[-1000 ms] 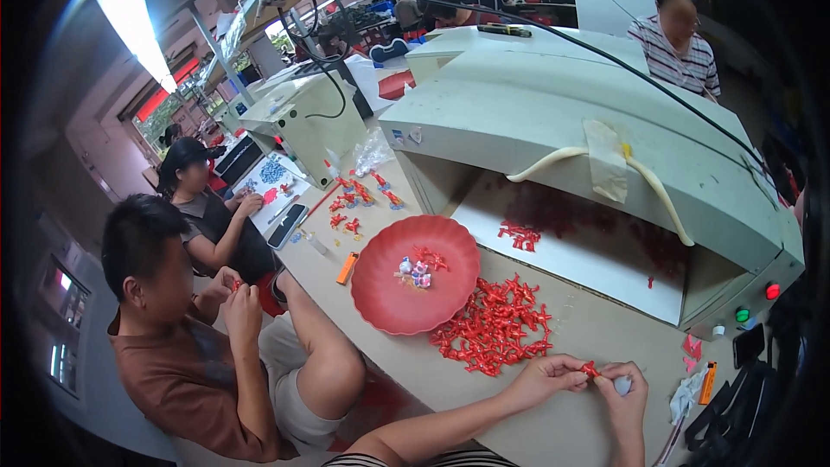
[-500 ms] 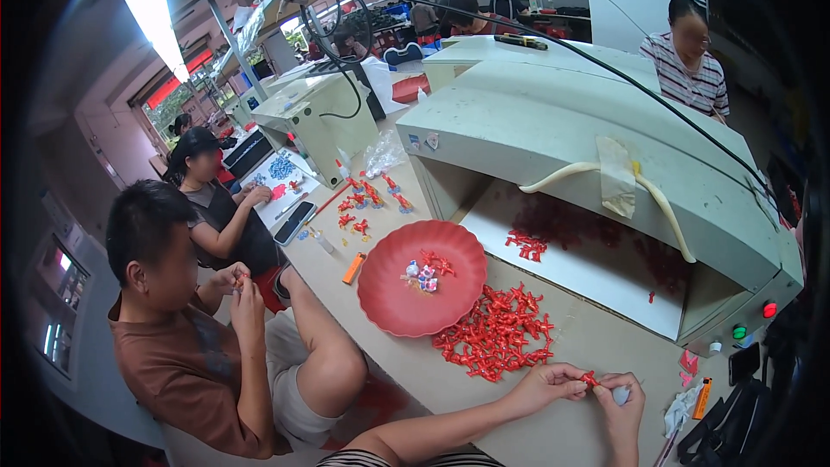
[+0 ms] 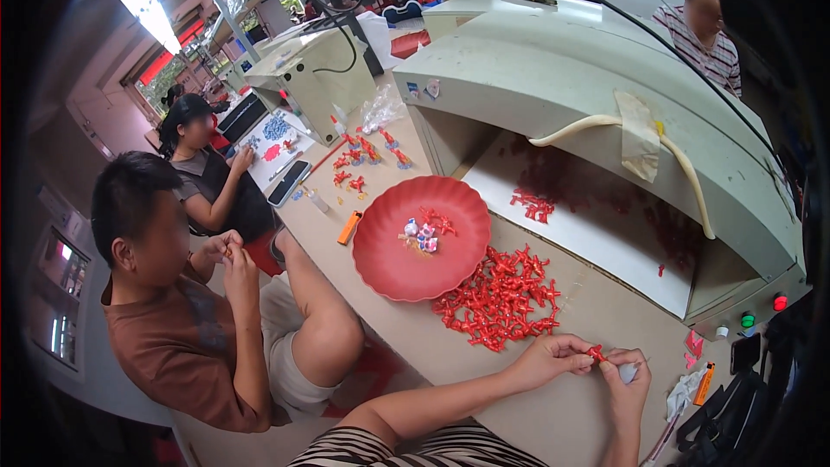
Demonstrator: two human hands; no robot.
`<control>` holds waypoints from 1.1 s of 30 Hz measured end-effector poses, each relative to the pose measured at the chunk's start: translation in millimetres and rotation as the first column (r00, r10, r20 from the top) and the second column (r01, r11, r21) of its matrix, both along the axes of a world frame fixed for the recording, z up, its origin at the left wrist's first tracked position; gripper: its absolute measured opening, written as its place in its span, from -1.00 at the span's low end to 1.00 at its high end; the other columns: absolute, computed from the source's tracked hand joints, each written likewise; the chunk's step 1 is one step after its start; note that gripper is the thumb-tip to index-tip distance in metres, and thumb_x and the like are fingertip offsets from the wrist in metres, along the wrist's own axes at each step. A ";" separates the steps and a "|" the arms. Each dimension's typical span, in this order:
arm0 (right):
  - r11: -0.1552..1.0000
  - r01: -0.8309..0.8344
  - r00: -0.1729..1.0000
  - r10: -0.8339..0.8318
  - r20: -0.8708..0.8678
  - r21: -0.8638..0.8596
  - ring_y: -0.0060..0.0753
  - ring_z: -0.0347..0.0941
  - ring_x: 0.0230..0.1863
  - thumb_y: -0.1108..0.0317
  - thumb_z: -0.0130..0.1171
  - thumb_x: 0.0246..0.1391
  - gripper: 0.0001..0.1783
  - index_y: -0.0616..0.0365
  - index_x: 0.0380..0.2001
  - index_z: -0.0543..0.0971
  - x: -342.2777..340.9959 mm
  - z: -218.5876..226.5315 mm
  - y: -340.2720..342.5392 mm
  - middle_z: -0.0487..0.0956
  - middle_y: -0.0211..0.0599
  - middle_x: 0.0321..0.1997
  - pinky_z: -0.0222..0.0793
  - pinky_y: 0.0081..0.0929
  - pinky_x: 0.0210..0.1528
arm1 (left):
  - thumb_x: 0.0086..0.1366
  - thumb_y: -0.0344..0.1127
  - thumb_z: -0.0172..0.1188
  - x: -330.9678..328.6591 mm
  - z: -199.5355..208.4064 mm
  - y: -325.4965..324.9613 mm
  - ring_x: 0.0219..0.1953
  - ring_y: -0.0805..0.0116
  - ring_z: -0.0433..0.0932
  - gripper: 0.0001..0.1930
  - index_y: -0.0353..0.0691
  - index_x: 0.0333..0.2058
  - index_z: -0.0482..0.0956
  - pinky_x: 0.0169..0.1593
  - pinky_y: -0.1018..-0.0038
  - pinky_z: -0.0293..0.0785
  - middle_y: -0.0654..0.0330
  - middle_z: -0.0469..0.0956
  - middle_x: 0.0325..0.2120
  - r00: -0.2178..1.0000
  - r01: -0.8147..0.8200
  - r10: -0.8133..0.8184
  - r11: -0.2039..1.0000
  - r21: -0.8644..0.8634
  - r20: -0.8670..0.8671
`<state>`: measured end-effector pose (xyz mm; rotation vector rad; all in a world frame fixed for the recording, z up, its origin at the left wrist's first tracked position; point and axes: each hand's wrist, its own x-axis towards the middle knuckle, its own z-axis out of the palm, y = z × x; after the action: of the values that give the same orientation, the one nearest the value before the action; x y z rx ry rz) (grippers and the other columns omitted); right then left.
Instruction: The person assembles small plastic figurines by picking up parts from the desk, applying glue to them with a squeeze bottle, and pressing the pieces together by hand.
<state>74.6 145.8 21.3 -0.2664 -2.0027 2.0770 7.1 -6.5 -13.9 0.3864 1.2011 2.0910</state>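
Observation:
Between my two hands is a small glossy red plastic figure point(image 3: 596, 353). My left hand point(image 3: 553, 361) pinches it from one side with thumb and fingertips. From the other side my right hand point(image 3: 624, 385) has closed fingertips on it too. A whitish object point(image 3: 628, 372) shows among the right hand's fingers; its kind is unclear. Just beyond my left hand lies a heap of similar red figures point(image 3: 501, 298). Behind that heap stands a red scalloped bowl point(image 3: 380, 264), with a few red pieces and small white-and-purple figures point(image 3: 422, 235) in it.
A pale green machine point(image 3: 536, 78) with a wide opening stands beyond, red figures point(image 3: 532, 205) on its white bed. An orange lighter point(image 3: 349, 227) lies beside the bowl, another point(image 3: 705, 384) at right. A co-worker point(image 3: 186, 303) sits close on my left, handling something small.
The view has shifted, so the bowl, heap and machine sit slightly higher. Both my hands still grip the red figure at nearly the same place.

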 end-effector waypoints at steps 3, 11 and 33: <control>1.000 0.004 1.000 -0.004 0.013 0.008 -0.50 0.35 -0.27 0.58 0.18 -0.16 -0.84 0.22 -0.50 0.39 0.9 -3.3 2.2 0.46 -0.25 -0.37 0.26 -0.59 -0.18 | 0.18 -0.42 0.07 -0.4 1.9 1.8 -0.40 0.57 0.46 -0.83 -0.32 -0.25 0.45 -0.27 0.62 0.42 0.26 0.50 -0.44 1.000 -0.009 0.010 0.999 -0.043 0.016; 0.999 0.020 1.000 -0.020 0.013 0.040 -0.53 0.33 -0.30 0.56 0.17 -0.13 -0.84 0.21 -0.49 0.38 0.1 -0.8 0.1 0.44 -0.27 -0.36 0.24 -0.62 -0.21 | 0.18 -0.42 0.08 -3.4 -0.9 -0.9 -0.36 0.55 0.46 -0.81 -0.32 -0.22 0.45 -0.25 0.60 0.44 0.23 0.51 -0.38 0.999 0.051 -0.051 0.998 -0.026 -0.014; 1.000 0.004 0.999 -0.004 0.046 -0.004 -0.56 0.30 -0.28 0.56 0.16 -0.12 -0.84 0.19 -0.48 0.38 0.7 -9.8 5.1 0.41 -0.29 -0.34 0.23 -0.61 -0.17 | 0.19 -0.40 0.07 -1.3 1.0 1.7 -0.40 0.56 0.44 -0.81 -0.32 -0.22 0.44 -0.31 0.61 0.44 0.25 0.50 -0.41 1.000 0.027 -0.027 0.999 -0.023 -0.010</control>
<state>75.3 150.9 11.5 -0.3217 -2.0228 2.0909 5.9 -4.8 -12.9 0.4009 1.2183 2.0526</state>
